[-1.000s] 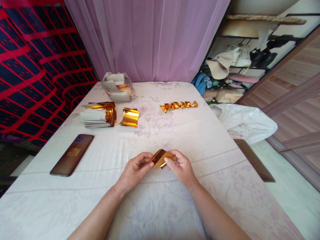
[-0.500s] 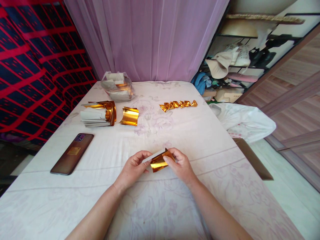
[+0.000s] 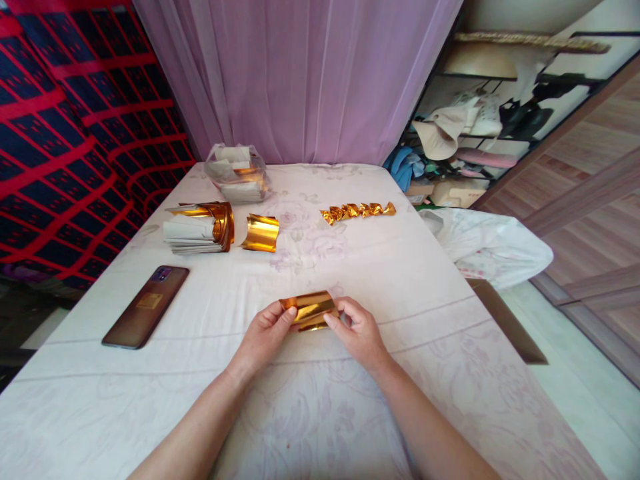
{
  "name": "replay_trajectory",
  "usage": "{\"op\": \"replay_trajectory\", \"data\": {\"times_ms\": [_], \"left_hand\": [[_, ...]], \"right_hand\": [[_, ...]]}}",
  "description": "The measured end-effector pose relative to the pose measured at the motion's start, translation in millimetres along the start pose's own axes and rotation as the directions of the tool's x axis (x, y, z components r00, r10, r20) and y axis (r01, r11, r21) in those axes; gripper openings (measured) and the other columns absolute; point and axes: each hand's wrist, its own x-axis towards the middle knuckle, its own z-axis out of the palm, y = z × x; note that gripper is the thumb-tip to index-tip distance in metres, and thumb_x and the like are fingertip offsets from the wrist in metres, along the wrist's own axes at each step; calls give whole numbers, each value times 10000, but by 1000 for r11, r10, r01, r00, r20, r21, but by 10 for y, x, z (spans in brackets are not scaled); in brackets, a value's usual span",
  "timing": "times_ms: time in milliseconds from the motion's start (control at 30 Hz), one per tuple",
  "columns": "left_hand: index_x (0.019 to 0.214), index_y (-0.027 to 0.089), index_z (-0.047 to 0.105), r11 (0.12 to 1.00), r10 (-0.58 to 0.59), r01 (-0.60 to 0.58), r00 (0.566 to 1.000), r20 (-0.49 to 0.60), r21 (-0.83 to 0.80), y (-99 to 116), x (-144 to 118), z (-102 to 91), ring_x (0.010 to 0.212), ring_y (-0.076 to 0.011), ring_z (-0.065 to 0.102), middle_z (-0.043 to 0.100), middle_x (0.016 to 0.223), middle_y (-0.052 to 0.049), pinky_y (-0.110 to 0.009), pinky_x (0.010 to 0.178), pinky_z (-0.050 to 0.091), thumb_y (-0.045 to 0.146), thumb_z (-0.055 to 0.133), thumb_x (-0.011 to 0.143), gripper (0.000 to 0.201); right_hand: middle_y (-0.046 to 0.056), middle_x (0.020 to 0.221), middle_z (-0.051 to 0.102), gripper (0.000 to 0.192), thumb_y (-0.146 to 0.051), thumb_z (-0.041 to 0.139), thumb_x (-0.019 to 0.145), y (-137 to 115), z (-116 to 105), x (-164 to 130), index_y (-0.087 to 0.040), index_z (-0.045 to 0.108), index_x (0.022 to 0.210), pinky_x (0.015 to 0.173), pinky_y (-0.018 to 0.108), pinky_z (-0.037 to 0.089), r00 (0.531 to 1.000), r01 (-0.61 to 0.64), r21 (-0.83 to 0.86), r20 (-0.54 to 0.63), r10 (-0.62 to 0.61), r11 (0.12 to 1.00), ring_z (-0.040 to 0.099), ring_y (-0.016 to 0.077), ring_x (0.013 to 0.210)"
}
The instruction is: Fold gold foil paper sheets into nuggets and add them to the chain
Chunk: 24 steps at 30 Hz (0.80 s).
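Between my hands is a sheet of gold foil paper (image 3: 311, 306), shiny side toward me, with a lower gold edge or fold showing beneath it. My left hand (image 3: 269, 331) pinches its left end, thumb on the gold face. At the right end my right hand (image 3: 361, 331) grips it between thumb and fingers. Farther up the table lie a single curled gold sheet (image 3: 262, 233) and, left of it, a stack of folded gold and grey papers (image 3: 197, 229). Several twisted gold foil pieces (image 3: 357, 212) sit in a row toward the far right.
A phone (image 3: 146, 307) lies face down on the left of the cloth-covered table (image 3: 210, 413). A clear plastic bag of papers (image 3: 237, 175) stands at the far edge. Beyond the right edge are a white plastic bag (image 3: 500, 247) and a shelf with a cap (image 3: 440, 130).
The foil paper has turned so that its upper part shows gold instead of the pale back. My left thumb now presses on its gold face. The things on the table stay put.
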Motion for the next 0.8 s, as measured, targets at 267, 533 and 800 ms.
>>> {"op": "replay_trajectory", "data": {"times_ms": [267, 533, 800], "left_hand": [[1034, 204, 671, 524, 609, -573, 770, 193, 631, -51, -63, -102, 958, -186, 676, 722, 959, -64, -324, 858, 549, 206, 497, 945, 196], [1097, 205, 626, 321, 396, -634, 765, 508, 704, -135, -206, -334, 1102, -203, 645, 713, 1059, -66, -433, 1045, 464, 0, 449, 766, 428], [1108, 214, 649, 283, 359, -631, 768, 531, 722, -125, -305, -367, 1219, -265, 576, 717, 1119, -61, -538, 1143, 295, 172, 598, 832, 284]], "right_hand": [[83, 1090, 663, 347, -162, 600, 797, 45, -46, -30, -235, 617, 1137, 883, 386, 526, 965, 236, -268, -52, -258, 934, 625, 232, 1017], [60, 1085, 694, 459, -25, 520, 672, -1, -124, -104, -228, 691, 1046, 897, 405, 510, 879, 434, -327, 359, -315, 840, 597, 231, 1008], [71, 1100, 698, 342, -86, 592, 735, -5, -118, -128, -232, 713, 1020, 885, 427, 498, 844, 479, -369, 443, -303, 796, 599, 247, 1012]]}}
